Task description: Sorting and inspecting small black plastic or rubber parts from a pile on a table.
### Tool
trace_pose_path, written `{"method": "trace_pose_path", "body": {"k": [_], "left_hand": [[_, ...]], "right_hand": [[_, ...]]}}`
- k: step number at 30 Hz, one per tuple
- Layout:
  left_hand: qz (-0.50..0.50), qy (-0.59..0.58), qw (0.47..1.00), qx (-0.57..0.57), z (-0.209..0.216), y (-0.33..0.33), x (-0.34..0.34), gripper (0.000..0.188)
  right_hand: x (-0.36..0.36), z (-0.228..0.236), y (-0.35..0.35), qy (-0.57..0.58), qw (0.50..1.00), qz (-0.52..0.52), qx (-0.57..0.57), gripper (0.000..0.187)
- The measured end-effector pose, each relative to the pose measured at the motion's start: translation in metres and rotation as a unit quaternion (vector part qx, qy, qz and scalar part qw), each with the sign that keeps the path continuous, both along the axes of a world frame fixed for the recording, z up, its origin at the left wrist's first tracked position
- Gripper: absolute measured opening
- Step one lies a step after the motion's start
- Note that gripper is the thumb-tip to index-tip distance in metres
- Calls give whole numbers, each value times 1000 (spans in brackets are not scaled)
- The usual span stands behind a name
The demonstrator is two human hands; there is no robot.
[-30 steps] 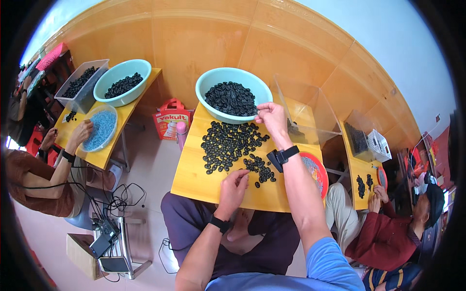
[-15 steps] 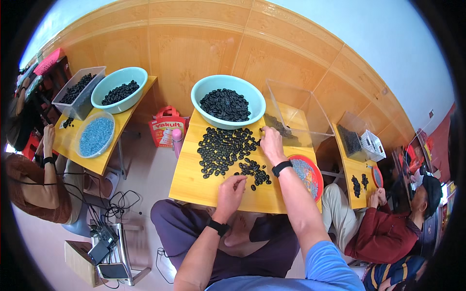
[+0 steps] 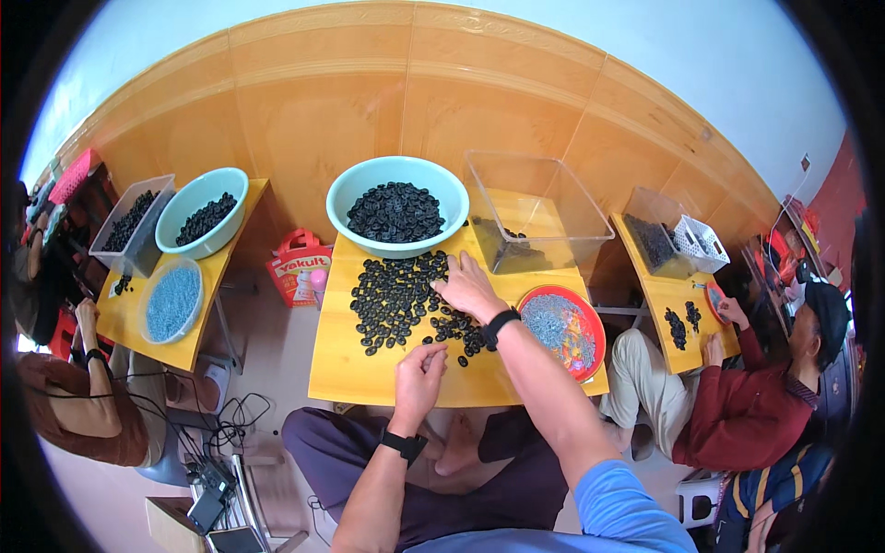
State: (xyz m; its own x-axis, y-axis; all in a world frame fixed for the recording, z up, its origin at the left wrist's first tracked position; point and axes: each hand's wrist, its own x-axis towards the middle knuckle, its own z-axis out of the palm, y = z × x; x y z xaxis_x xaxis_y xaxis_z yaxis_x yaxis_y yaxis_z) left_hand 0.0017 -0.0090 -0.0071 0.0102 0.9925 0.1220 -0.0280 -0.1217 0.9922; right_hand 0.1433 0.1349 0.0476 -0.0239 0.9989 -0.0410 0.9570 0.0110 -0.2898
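Many small black oval pieces (image 3: 392, 300) lie spread over my yellow table (image 3: 346, 373). My right hand (image 3: 470, 290) reaches over the right edge of this spread, its fingers stretched out and their tips at the pieces. Close to the table's front, my left hand (image 3: 419, 380) is closed with thumb and fingertips together; whatever it pinches is too small or hidden to make out. A smaller cluster of black pieces (image 3: 456, 329) lies between the two hands, partly behind my right wrist. Right of my right forearm is a red plate (image 3: 597, 346) with small silvery pieces.
A pale blue basin (image 3: 346, 221) of black pieces stands at the back beside a clear plastic bin (image 3: 572, 207). On the left table are another basin (image 3: 235, 207) and a tray of bluish pieces (image 3: 172, 301). People sit at both side tables; cables (image 3: 217, 405) lie lower left.
My view has shifted. My right hand has moved slightly left and nearer, onto the spread pieces, its fingers straighter. The right co-worker's one hand has moved to a small red plate.
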Motion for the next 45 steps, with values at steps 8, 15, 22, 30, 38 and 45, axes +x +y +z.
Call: {"method": "trace_pose_path", "body": {"k": [8, 15, 22, 30, 38, 45], "left_hand": [[20, 39, 999, -4, -7, 6, -3, 17], [70, -59, 996, 20, -2, 10, 3, 15], [119, 8, 990, 76, -6, 8, 1, 20], [66, 123, 981, 133, 1, 4, 5, 14], [-11, 363, 902, 232, 12, -4, 19, 15], [20, 353, 911, 210, 8, -5, 20, 13]], "right_hand": [[13, 3, 13, 212, 972, 95, -41, 47], [44, 34, -100, 194, 978, 36, 71, 14], [36, -24, -158, 204, 965, 29, 163, 6], [26, -34, -151, 268, 938, -16, 217, 9], [14, -35, -123, 176, 965, -2, 194, 19], [11, -40, -128, 201, 955, -26, 214, 21]]}}
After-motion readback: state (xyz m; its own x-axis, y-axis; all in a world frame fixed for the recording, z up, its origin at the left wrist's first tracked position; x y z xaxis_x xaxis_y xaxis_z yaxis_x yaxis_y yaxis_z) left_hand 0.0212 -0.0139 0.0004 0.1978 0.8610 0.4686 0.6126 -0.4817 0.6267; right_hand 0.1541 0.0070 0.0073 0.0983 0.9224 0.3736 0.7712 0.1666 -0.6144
